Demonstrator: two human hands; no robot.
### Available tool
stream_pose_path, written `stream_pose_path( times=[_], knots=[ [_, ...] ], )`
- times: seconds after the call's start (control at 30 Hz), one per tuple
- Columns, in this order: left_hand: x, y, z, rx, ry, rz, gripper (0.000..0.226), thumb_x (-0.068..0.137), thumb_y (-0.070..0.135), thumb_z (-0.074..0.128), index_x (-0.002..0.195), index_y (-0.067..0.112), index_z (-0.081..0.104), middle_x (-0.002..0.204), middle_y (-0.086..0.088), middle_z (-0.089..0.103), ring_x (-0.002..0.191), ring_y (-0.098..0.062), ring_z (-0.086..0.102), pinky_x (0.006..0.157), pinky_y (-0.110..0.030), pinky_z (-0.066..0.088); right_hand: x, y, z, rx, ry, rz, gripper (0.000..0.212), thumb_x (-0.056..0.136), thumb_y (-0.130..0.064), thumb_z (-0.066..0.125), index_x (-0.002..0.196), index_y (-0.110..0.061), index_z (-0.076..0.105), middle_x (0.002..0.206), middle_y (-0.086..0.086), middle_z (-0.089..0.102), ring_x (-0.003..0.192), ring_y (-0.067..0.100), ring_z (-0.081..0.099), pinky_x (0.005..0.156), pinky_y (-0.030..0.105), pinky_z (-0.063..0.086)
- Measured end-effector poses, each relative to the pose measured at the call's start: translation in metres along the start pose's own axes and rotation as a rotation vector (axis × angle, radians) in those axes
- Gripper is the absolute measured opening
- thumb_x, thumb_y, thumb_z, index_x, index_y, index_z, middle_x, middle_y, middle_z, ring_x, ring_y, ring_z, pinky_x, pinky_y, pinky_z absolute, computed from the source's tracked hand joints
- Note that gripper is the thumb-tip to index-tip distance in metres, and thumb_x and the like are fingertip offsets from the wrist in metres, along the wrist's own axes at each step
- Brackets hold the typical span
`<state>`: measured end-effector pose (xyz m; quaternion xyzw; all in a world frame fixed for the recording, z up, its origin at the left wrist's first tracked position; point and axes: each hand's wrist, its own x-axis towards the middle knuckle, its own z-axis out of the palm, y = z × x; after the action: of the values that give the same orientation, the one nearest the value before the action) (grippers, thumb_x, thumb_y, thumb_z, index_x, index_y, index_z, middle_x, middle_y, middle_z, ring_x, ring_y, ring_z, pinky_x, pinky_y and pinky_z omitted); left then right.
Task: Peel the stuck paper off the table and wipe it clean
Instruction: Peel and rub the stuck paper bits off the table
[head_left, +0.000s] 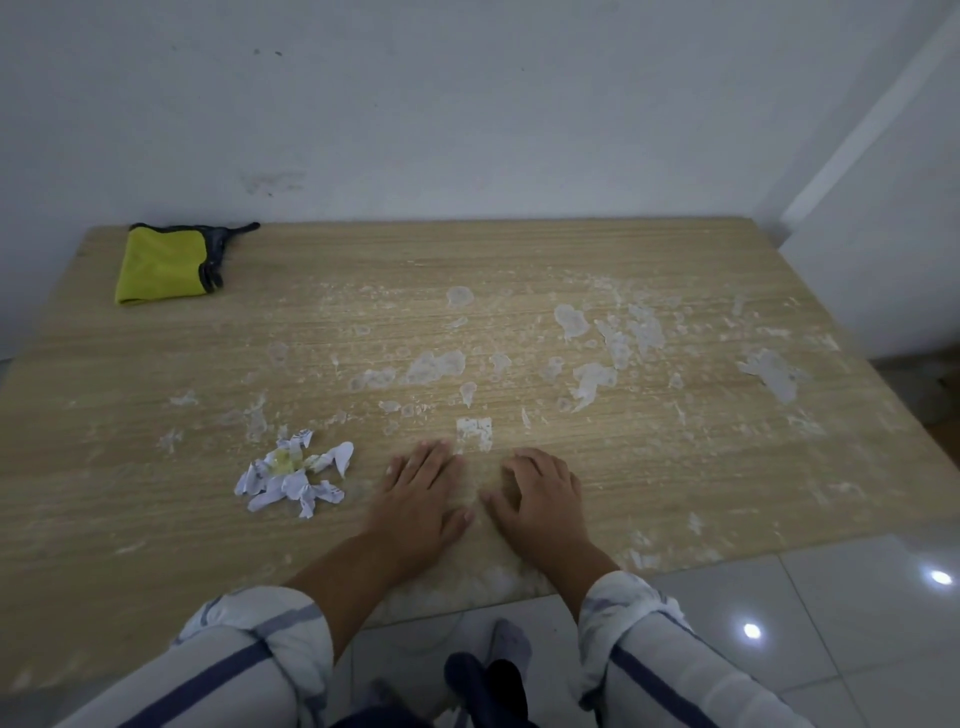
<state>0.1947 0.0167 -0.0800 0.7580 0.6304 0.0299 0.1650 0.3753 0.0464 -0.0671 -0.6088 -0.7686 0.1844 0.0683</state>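
A pale wood-grain counter (156, 519) stands against a white wall (467, 104), its surface blotched with thin, whitish patches of stuck paper (769, 371) that spread across the middle and the right half. A small squarish white paper patch (474, 432) lies near the middle, just beyond both hands.

The left hand (422, 499) rests palm down on the counter, its fingers (434, 454) stretched flat and close together, their tips just beside the left edge of the squarish patch; they hold nothing. The right hand (543, 496) also lies on the counter, just right of the left hand, its fingers (524, 460) slightly curled with the tips pressed to the wood, nothing in their grasp. Both forearms come in from the near edge out of rolled-up white sleeves with dark blue stripes (260, 639).

To the left of the hands sits a small heap of torn, crumpled white paper scraps (293, 475) with a yellowish bit among them. At the far left corner lies a folded yellow cloth with a dark grey edge (161, 265), well apart from the hands. White glossy floor tiles (831, 623) show to the near right.
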Motion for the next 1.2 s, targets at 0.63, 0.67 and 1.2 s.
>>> stream_pose_path(
  times=[0.63, 0.67, 1.2],
  knots=[
    [0.030, 0.022, -0.011, -0.047, 0.123, 0.080, 0.039, 0.087, 0.043, 0.035, 0.101, 0.029, 0.069, 0.126, 0.001, 0.060, 0.124, -0.024, 0.049, 0.105, -0.038, 0.034, -0.004, 0.005, 0.002, 0.065, 0.061, -0.007, 0.050, 0.082, -0.048, 0.032, 0.109, -0.016, 0.060, 0.128, 0.002, 0.055, 0.118, 0.025, 0.046, 0.099, 0.039, 0.034],
    [0.031, 0.024, -0.012, -0.015, 0.164, 0.091, 0.038, 0.084, 0.042, 0.035, 0.090, 0.030, 0.070, 0.115, 0.003, 0.066, 0.113, -0.024, 0.058, 0.096, -0.038, 0.042, -0.003, 0.005, 0.001, 0.068, 0.062, -0.001, 0.054, 0.080, -0.049, 0.029, 0.109, -0.016, 0.061, 0.128, 0.002, 0.055, 0.119, 0.025, 0.046, 0.099, 0.039, 0.034],
    [0.042, 0.030, -0.005, 0.070, 0.129, 0.102, 0.041, 0.082, 0.026, 0.027, 0.097, 0.014, 0.063, 0.107, -0.002, 0.061, 0.104, -0.024, 0.056, 0.093, -0.038, 0.044, -0.003, 0.001, 0.001, 0.052, 0.065, -0.002, 0.036, 0.087, -0.047, 0.040, 0.101, -0.024, 0.065, 0.128, 0.000, 0.054, 0.119, 0.026, 0.045, 0.098, 0.040, 0.033]
  ],
)
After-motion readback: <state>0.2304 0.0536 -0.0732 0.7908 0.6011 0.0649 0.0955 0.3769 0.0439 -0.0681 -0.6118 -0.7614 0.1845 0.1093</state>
